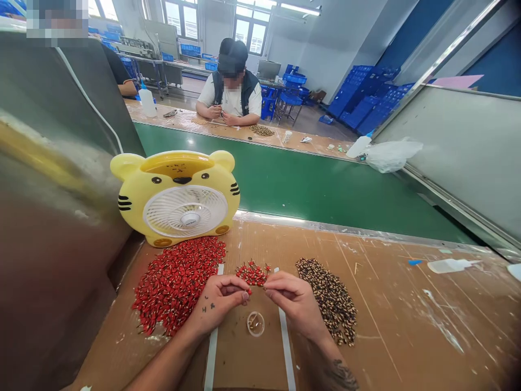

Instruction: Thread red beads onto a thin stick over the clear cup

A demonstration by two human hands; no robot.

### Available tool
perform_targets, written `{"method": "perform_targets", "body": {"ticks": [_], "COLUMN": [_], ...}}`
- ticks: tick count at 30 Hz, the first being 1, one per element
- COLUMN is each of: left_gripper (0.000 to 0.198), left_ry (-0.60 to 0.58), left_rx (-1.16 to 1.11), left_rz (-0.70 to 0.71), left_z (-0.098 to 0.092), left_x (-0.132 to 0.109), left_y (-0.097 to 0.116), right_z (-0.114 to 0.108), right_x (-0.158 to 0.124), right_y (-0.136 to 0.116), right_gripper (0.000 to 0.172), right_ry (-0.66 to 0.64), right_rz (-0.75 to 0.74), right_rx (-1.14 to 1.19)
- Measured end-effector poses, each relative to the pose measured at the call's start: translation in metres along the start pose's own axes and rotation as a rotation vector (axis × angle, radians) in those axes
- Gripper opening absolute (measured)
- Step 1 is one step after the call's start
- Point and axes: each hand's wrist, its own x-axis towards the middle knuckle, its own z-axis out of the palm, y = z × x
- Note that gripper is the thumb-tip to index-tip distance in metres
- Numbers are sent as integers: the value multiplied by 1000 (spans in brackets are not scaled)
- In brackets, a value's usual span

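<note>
My left hand (222, 298) pinches a small red piece (249, 292) between thumb and fingertips. Opposite it, my right hand (293, 300) is closed in a pinch, its fingertips hiding whatever is between them. Just below the hands sits a small clear round cup (255, 323) with a little amber-looking content. A small group of red pieces with pale tips (251, 272) lies just beyond my fingertips. To the left spreads a large heap of red pieces (179, 279); to the right is a heap of black-and-gold pieces (328, 298).
A yellow tiger-faced fan (179, 198) stands behind the red heap. Beyond it runs a green conveyor belt (317, 187), with a co-worker (232, 87) seated across. A white squeeze bottle (450, 265) lies at the right. A metal cabinet (52, 217) borders the left side.
</note>
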Motion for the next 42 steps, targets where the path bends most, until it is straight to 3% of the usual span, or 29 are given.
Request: {"method": "perform_targets", "body": {"ticks": [6, 13, 23, 26, 30, 33, 42], "left_gripper": [9, 9, 9, 8, 10, 11, 14], "left_ry": [16, 24, 46, 74, 92, 92, 101], "left_rx": [18, 26, 81, 124, 279, 330, 302], "left_rz": [61, 104, 69, 117, 308, 397, 308], "left_z": [0, 2, 1, 0, 0, 0, 1], "left_x": [1, 0, 2, 1, -3, -5, -5], "left_y": [-2, 1, 0, -1, -3, -4, -6], "right_z": [24, 25, 29, 31, 34, 38, 44], "right_x": [1, 1, -2, -6, -11, -12, -11], "right_y": [-3, -9, -17, -13, -4, -2, -1], "right_gripper": [8, 11, 13, 11, 6, 7, 14], "right_ry": [-15, -22, 18, 77, 139, 174, 161], "right_rz": [-10, -61, -288, -200, -14, 45, 99], "right_rx": [43, -92, -254, -226, -127, -36, 42]}}
